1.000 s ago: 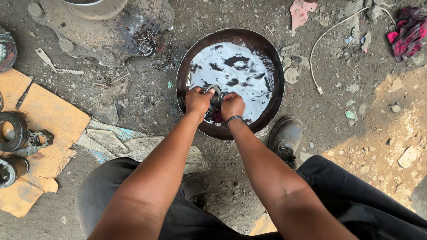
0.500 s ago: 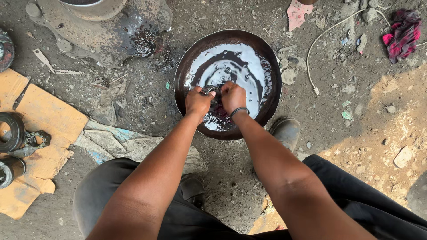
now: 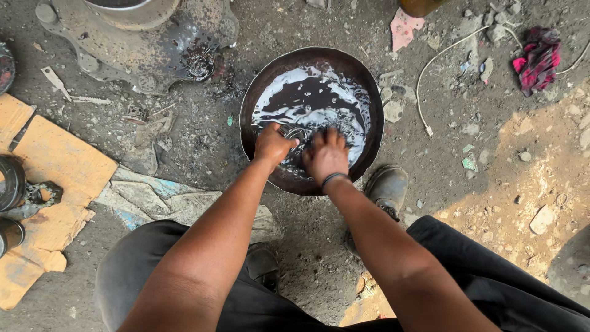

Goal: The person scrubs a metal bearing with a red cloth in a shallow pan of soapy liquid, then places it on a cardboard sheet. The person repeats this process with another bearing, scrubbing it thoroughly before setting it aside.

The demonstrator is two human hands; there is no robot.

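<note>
A round dark metal pan (image 3: 253,92) sits on the dirt ground, holding dark oily liquid that reflects the sky. Both of my hands reach into its near side. My left hand (image 3: 272,145) grips a small metal part (image 3: 297,134) that lies half under the liquid. My right hand (image 3: 326,155) lies flat on the same part with fingers spread, a dark band on its wrist. The part itself is mostly hidden by my fingers and the liquid.
A large greasy metal casting (image 3: 135,37) lies at the back left. Orange cardboard (image 3: 55,178) at the left carries dark round parts (image 3: 11,184). My shoe (image 3: 387,187) stands beside the pan. A white cord (image 3: 430,74), a red rag (image 3: 539,58) and stones lie at the right.
My hands have shifted and turned over the part in the pan; the liquid has sloshed and its bright patches have changed shape. The view has moved slightly.
</note>
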